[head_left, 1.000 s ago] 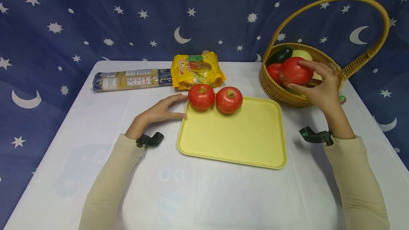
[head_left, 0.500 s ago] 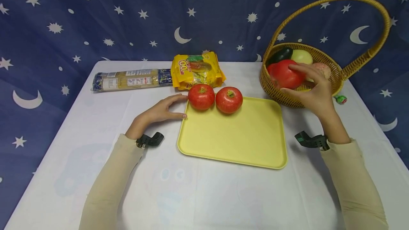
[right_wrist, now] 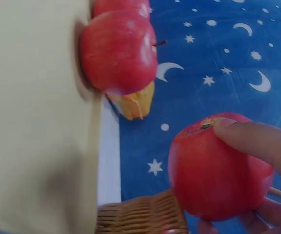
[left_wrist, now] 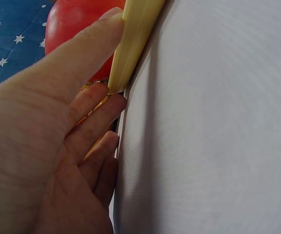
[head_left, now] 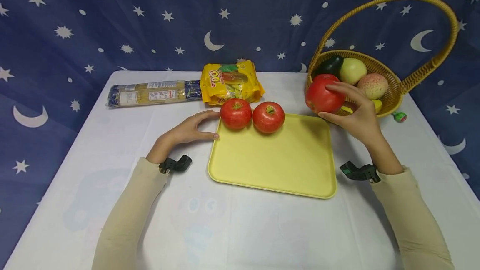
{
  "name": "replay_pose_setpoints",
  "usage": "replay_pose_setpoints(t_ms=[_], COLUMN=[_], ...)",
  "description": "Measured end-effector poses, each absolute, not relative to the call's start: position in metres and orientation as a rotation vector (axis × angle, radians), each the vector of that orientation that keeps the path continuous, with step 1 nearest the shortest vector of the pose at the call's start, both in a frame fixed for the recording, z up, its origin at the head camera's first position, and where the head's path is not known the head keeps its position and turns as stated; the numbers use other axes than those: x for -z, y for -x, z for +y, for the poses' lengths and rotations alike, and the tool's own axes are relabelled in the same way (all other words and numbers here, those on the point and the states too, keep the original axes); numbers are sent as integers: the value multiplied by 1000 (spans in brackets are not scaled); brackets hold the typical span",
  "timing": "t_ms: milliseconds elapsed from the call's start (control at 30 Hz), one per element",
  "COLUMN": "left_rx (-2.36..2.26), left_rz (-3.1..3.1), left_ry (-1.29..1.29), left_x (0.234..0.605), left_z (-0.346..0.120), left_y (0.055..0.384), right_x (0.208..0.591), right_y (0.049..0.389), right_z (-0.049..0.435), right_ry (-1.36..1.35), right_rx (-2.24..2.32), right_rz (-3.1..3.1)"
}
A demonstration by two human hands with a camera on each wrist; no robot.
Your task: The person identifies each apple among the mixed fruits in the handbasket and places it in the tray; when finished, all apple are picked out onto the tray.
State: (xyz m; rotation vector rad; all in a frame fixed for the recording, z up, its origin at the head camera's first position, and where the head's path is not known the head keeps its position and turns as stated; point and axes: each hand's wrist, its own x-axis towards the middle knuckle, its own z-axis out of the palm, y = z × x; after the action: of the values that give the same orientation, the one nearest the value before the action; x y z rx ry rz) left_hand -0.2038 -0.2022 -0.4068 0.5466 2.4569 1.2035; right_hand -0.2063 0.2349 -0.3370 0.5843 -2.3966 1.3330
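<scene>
My right hand [head_left: 358,116] grips a red apple [head_left: 325,94] between thumb and fingers, at the left front rim of the wicker basket [head_left: 394,95]. In the right wrist view, the thumb presses near the stem end of the held apple [right_wrist: 218,168]. Two more red apples, the left one [head_left: 236,114] and the right one [head_left: 268,117], sit side by side on the back left part of a yellow tray [head_left: 273,161]. Beside the tray's left edge lies my left hand [head_left: 187,130], its thumb touching the tray rim [left_wrist: 130,46] and its fingers extended.
In the basket lie a dark green vegetable [head_left: 330,66], a pale green fruit [head_left: 353,71], a peach [head_left: 373,86] and something yellow. A yellow packet [head_left: 232,82] and a pasta bag [head_left: 153,93] lie at the back. A small green-and-red item [head_left: 399,116] lies right of the basket.
My right hand has carried the apple left and toward me, from over the basket's middle to its left front rim. The peach has come into view. The left hand has stayed put.
</scene>
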Motion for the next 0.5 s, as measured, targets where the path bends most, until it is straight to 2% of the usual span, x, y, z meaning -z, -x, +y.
replay_pose_setpoints(t_ms=[500], left_rx=[-1213], left_rz=[2458], left_ry=[-560], left_x=[407], left_z=[-203], left_y=[204], right_x=[351], right_y=[199], right_z=[224], right_ry=[-668], right_rx=[-1239], right_rz=[-2463])
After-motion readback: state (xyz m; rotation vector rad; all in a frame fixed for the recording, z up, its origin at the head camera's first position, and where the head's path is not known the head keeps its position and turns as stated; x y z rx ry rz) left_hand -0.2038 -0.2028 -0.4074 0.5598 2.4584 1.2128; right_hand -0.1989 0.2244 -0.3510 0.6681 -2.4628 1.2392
